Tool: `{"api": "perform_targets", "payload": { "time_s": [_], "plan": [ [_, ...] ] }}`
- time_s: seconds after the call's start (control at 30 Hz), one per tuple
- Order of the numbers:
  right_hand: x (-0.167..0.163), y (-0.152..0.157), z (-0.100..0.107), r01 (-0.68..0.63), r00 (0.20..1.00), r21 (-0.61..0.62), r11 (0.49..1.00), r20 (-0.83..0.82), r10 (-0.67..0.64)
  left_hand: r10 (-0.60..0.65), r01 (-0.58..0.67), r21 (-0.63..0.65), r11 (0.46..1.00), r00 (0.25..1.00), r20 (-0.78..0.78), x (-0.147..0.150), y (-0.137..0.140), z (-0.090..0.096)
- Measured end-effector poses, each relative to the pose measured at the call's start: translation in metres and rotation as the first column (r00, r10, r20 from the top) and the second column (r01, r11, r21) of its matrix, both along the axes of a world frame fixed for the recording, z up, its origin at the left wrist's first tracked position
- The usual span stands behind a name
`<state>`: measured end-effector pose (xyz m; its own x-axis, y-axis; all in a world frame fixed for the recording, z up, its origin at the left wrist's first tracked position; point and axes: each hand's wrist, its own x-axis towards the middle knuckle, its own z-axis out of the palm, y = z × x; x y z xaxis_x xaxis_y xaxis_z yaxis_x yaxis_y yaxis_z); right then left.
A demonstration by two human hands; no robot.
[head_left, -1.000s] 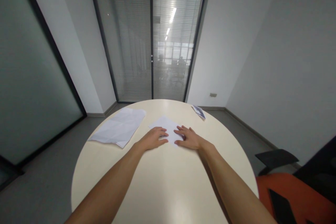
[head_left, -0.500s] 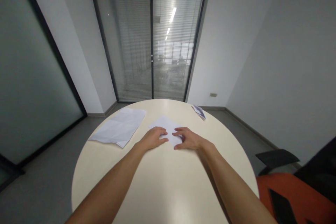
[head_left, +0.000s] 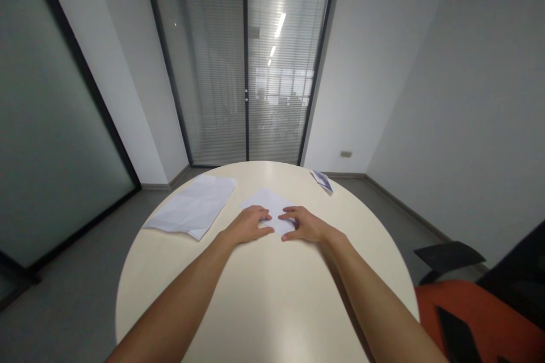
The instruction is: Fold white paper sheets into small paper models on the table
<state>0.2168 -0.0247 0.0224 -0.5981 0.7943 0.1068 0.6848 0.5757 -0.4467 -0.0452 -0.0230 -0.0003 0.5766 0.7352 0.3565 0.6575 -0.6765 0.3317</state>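
A small white sheet of paper (head_left: 267, 197) lies on the round table, turned so that one corner points away from me. My left hand (head_left: 250, 223) rests over its left side, thumb and fingers apart. Opposite it, my right hand (head_left: 305, 223) touches the paper's right side, its fingers also spread. A narrow gap separates the fingertips of both hands, and paper shows between them. The sheet's side corners are partly hidden under the hands.
Larger creased white sheets (head_left: 193, 204) lie at the left of the pale round table (head_left: 272, 295). A small folded paper (head_left: 322, 181) sits near the far right edge. An orange chair (head_left: 477, 317) with black armrests stands at the right. Glass doors (head_left: 247, 68) are beyond.
Both hands stay almost in place on the paper. The fingers shift only very slightly; the other papers have not moved.
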Motion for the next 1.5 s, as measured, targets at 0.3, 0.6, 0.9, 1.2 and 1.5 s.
{"api": "perform_targets", "payload": {
  "time_s": [0.3,0.6,0.9,1.2,1.5],
  "plan": [
    [0.000,0.002,-0.001,0.000,1.000,0.017,1.000,-0.008,0.000,-0.004,0.004,0.019,1.000,1.000,0.003,0.001,0.001,-0.002],
    [0.000,-0.001,0.001,0.016,1.000,-0.006,1.000,0.004,-0.016,0.002,-0.002,0.019,1.000,1.000,0.028,0.001,0.002,-0.003],
    [0.004,0.004,0.001,0.042,0.997,-0.187,0.981,-0.050,-0.053,0.026,-0.026,-0.010,1.000,0.999,0.040,0.003,-0.002,0.001],
    [0.016,0.008,0.001,0.024,0.995,-0.252,0.968,-0.090,-0.048,0.036,-0.036,-0.015,0.999,0.999,0.023,0.001,-0.001,0.001],
    [0.020,0.014,-0.007,0.062,0.985,-0.086,0.994,-0.152,-0.075,0.089,-0.088,-0.039,0.995,0.996,0.031,0.003,-0.001,0.002]
  ]
}}
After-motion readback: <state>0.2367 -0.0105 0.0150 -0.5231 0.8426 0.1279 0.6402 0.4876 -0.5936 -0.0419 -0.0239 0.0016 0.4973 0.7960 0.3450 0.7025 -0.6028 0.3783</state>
